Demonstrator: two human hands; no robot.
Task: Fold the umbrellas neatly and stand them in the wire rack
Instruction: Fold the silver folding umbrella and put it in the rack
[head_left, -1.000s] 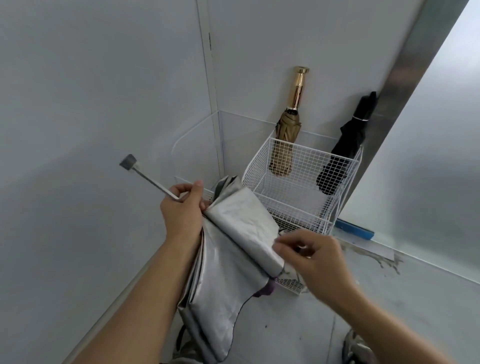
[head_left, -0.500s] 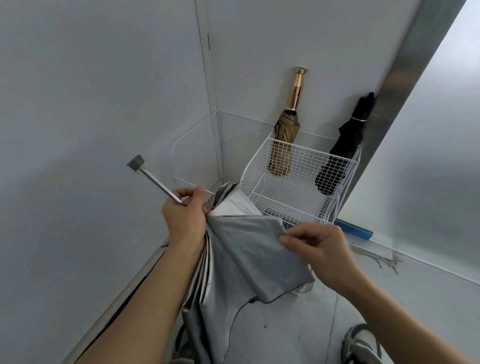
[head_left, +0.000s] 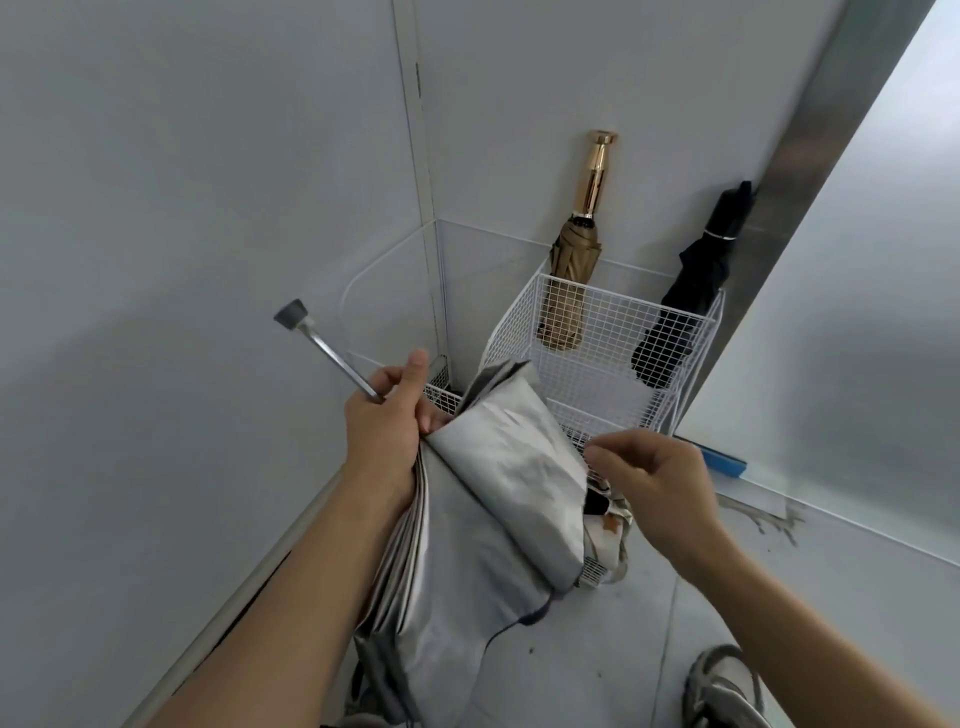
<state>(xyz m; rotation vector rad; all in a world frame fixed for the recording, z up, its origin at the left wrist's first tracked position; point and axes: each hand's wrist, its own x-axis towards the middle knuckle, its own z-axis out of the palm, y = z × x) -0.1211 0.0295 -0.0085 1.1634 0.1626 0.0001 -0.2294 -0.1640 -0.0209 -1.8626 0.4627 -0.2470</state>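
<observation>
Silver umbrella (head_left: 498, 499), one. The canopy is slack and hangs in loose pleats toward the floor (head_left: 597, 665), with one panel turned over across the front. It is held in the air just in front of the wire rack, not in it, and is neither rolled nor strapped. Judged: folding under way, at the pleat-laying stage.

Wire rack (head_left: 613, 332), white, one, set in the corner of the walls. Two umbrellas stand in it.

Black umbrella (head_left: 691, 291), folded and banded, stands in the rack's right rear corner. Judged done.

Tan umbrella (head_left: 571, 275), folded, gold handle uppermost, stands in the rack's left rear corner. Judged done.

Left hand (head_left: 384, 431): grip closed round the bare metal shaft (head_left: 332, 358) and the gathered top of the canopy.

Right hand (head_left: 649, 478): grip drawn to a pinch on the right edge of the turned panel.

Patterned item (head_left: 613, 525), below the right hand, mostly hidden. It may be a further umbrella, but that cannot be told.

Outstanding, by judgement: lay the remaining pleats, wrap and fasten, collapse the shaft, stand the silver umbrella in the rack.
</observation>
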